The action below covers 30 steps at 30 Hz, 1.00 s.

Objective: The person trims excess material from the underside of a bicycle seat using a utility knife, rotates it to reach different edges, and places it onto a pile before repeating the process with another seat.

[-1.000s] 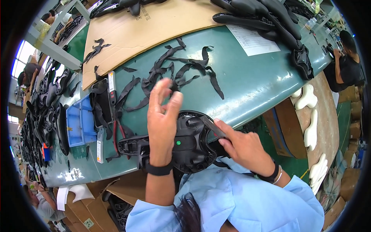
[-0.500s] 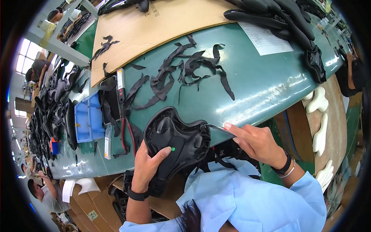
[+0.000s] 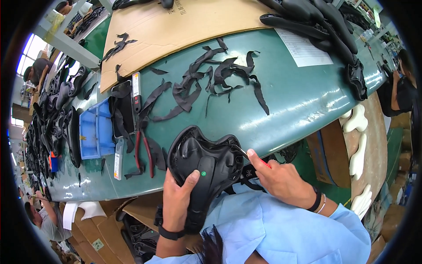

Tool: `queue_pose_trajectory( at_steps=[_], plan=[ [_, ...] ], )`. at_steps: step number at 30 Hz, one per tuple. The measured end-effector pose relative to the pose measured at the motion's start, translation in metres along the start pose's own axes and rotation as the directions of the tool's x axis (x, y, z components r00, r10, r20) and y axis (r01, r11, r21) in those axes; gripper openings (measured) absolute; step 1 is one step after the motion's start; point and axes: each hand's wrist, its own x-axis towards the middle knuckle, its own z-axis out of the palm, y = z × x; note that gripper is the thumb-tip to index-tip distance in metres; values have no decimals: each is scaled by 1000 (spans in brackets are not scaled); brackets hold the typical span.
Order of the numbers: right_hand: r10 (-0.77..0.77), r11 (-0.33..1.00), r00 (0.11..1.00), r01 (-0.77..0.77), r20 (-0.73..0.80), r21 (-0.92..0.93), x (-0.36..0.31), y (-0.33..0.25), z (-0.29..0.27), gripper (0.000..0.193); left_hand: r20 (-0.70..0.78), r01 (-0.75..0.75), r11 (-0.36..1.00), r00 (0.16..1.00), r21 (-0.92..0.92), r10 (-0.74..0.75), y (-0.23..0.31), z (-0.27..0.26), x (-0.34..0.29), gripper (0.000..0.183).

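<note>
A black bicycle saddle is held underside up at the near edge of the green table. My left hand grips it from the left, thumb pressed on its inner face by a small green sticker. My right hand is closed around a thin tool with a red handle. The tool's slim metal end reaches the saddle's right rim; its exact tip shape is too small to tell.
Black trimmed strips lie on the table beyond the saddle. To the left are red-handled pliers, a blue bin and a pile of saddles. Cardboard covers the far side; more saddles sit far right.
The saddle and both hands have shifted slightly right and down in view. My right hand has turned, and the tool's red handle now shows.
</note>
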Motion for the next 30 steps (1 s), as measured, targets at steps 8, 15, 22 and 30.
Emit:
queue_pose_trajectory(
  at_steps=[8,15,22,30],
  plan=[
    [251,959,947,-271,203,81,-35,-30,-5,71,-182,-148,986,974,-76,133,-21,27,-33,60],
    [41,911,913,133,-407,391,15,-1,-4,71,-169,-163,985,971,49,169,-20,26,-41,63],
    [-253,814,954,300,-161,497,44,-28,13,69,-217,-178,972,966,-156,142,-30,16,-15,45],
    [20,583,1000,-21,12,812,115,-5,-28,53,419,427,838,866,-340,-272,-34,36,-7,52]
  ],
)
